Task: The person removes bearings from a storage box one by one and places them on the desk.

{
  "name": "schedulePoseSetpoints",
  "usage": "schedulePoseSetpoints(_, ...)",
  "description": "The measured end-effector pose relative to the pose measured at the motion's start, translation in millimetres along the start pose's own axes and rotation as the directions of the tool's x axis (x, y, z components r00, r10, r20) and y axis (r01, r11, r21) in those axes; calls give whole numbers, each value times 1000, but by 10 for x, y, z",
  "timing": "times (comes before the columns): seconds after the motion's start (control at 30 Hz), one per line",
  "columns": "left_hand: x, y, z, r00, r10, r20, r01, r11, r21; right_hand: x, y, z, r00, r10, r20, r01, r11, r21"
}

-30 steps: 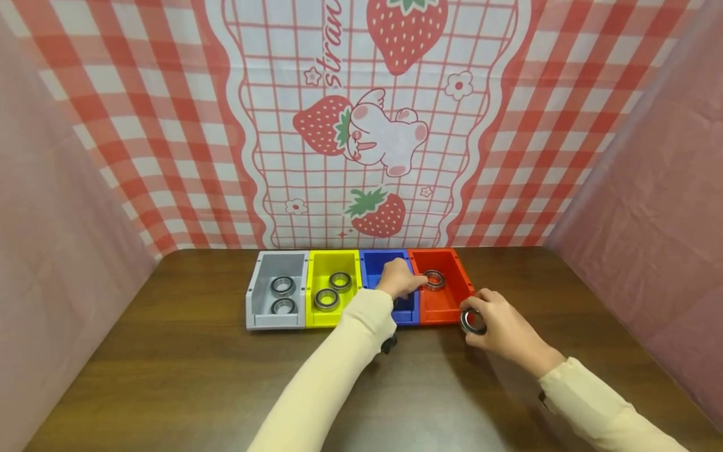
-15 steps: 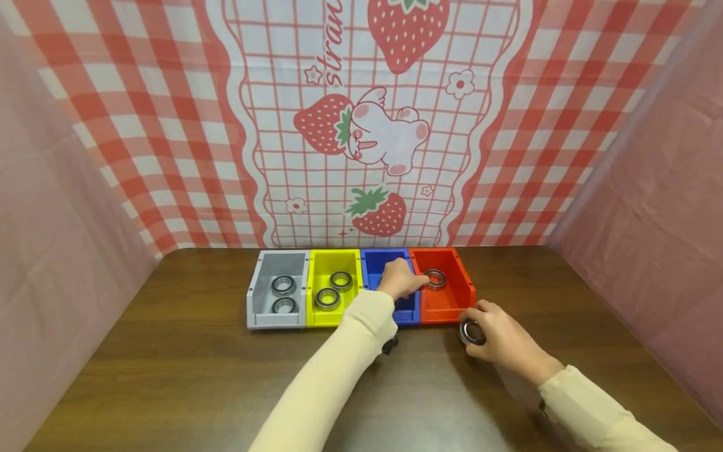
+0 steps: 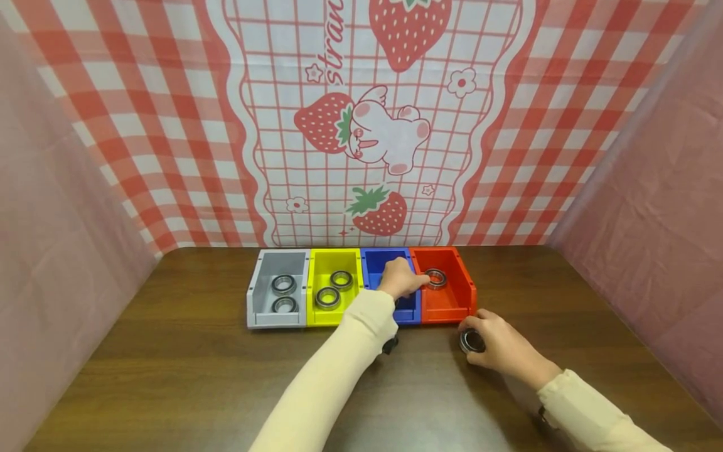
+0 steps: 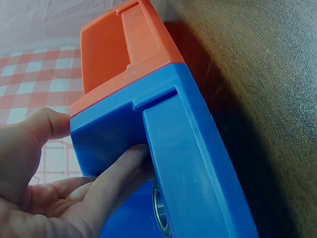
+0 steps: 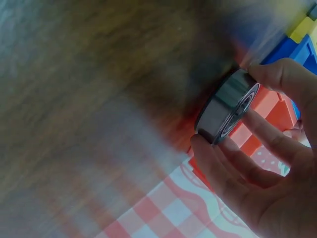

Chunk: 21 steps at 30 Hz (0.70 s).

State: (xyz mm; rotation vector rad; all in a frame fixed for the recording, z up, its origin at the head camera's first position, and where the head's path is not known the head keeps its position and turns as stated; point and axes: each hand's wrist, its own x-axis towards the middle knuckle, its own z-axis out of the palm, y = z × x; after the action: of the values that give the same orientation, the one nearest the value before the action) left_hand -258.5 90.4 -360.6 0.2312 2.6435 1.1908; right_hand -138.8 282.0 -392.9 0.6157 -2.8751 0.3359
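While the left hand grips the blue bin by its side wall, my right hand pinches a bearing across its outer rim, near the red bin; I judge a light, even pinch best.

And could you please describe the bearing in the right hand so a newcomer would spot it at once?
On the brown table, find the row of bins, then the red bin at its right end. By that bin's near right corner, the right hand holds a shiny ring-shaped bearing. The other visible bearings are inside the bins; only this one is outside.
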Motion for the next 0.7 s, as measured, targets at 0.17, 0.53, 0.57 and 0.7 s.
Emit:
schedulePoseSetpoints(0.17,-7,-1,6,1000,8,-16,-8,1000,8,-18,21,28,1000,6,9,-6,1000,14)
schedulePoseSetpoints(0.53,-70,10,1,999,11,-32,-11,1000,-5,-36,14,8,997,36,68,-39,999,38)
schedulePoseSetpoints(0.57,-71,11,-2,999,11,-31,-11,1000,-4,-33,12,0,996,34,76,-37,999,37)
schedulePoseSetpoints(0.7,-61,14,-9,999,14,-29,-14,1000,7,-10,6,-47,994,15,110,-19,999,36)
